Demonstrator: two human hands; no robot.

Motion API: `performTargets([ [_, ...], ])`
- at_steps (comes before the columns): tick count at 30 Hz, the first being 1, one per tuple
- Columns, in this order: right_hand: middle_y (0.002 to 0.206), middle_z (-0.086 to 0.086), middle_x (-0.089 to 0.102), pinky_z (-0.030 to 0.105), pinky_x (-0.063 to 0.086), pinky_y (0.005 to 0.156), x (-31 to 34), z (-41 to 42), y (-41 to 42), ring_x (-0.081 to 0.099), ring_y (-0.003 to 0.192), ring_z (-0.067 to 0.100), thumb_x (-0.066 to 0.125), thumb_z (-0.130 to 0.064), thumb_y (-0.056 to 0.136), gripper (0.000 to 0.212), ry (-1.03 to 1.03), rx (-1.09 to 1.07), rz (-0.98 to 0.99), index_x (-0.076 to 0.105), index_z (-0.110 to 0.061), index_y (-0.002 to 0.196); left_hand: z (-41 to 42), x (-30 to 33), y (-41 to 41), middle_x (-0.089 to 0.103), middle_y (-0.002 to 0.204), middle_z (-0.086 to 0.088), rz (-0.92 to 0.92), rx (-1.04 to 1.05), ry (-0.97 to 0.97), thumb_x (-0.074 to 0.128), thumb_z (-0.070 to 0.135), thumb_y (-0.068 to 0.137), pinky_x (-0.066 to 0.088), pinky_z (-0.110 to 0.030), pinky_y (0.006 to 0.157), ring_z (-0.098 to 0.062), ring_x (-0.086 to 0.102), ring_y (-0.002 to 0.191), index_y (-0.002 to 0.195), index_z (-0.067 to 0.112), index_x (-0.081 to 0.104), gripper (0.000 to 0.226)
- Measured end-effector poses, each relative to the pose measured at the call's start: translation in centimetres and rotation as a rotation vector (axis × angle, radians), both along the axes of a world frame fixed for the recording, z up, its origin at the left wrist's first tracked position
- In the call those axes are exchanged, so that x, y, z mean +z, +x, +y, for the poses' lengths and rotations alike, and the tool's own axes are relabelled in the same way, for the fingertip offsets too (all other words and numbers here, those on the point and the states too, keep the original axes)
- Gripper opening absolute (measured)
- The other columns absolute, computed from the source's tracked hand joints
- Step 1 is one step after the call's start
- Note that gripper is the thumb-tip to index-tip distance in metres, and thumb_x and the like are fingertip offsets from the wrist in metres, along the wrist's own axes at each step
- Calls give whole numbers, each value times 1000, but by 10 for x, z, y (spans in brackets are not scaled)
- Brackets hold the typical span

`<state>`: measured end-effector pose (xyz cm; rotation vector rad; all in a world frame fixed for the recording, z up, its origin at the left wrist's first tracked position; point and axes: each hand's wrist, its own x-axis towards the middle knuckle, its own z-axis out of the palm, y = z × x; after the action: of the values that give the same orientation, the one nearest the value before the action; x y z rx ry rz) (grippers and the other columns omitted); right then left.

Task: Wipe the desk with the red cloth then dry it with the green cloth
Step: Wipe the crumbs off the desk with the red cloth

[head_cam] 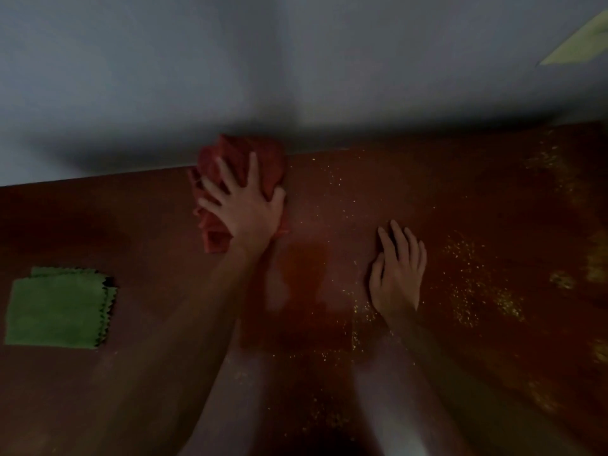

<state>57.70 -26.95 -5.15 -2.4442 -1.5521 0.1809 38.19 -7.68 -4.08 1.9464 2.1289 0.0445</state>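
Red cloth: bunched, lying at the tabletop's far edge by the wall, left hand pressing on it with fingers spread. Right hand: resting flat and empty on the tabletop, fingers straight, well right of the cloth. Yellow crumbs: scattering across the right side, unwiped. Green cloth: folded, waiting near left. Risk: a leftward stroke is likely pushing crumbs onto the green cloth, fouling it before drying.

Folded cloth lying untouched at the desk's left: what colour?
Green folded cloth with zigzag edges, seen in the head view.
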Motion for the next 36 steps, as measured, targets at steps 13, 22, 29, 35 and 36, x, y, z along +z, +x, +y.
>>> performTargets([
  [13, 150, 17, 34, 43, 30, 115, 1, -2, 2, 34, 138, 30, 31, -10, 99, 47, 317, -122, 308, 34, -1, 145, -109, 5, 49, 16, 164, -2, 29, -936, 33, 52, 67, 77, 23, -67, 108, -48, 20, 142, 150, 49, 25, 80],
  [22, 154, 10, 28, 32, 26, 118, 5, -8, 17, 27, 142, 19, 36, -12, 101, 46, 277, -49, 476, 32, -8, 146, -43, 16, -58, 21, 162, -3, 59, -93, 7, 62, 50, 84, 27, -61, 108, -44, 21, 144, 151, 44, 29, 74],
  [29, 156, 8, 29, 48, 20, 119, 11, -26, 151, 24, 144, 27, 41, -17, 97, 49, 89, -26, 156, 36, -15, 145, -161, 8, -62, 30, 157, -8, 25, 194, 103, 44, 57, 76, 26, -62, 105, -44, 30, 137, 148, 36, 38, 74],
  [35, 158, 10, 26, 53, 15, 118, 3, -30, 224, 22, 144, 33, 27, -31, 99, 51, -61, 0, 21, 34, -16, 147, -231, 1, 35, 29, 157, -16, 36, 491, 18, 54, 51, 79, 27, -66, 101, -51, 32, 131, 147, 28, 41, 73],
  [36, 158, 10, 26, 53, 15, 118, 2, -30, 223, 22, 144, 33, 26, -31, 99, 51, -59, 7, 7, 34, -16, 147, -232, 1, 56, 28, 157, -17, 36, 523, 0, 59, 48, 81, 27, -66, 101, -52, 32, 131, 148, 28, 40, 72],
])
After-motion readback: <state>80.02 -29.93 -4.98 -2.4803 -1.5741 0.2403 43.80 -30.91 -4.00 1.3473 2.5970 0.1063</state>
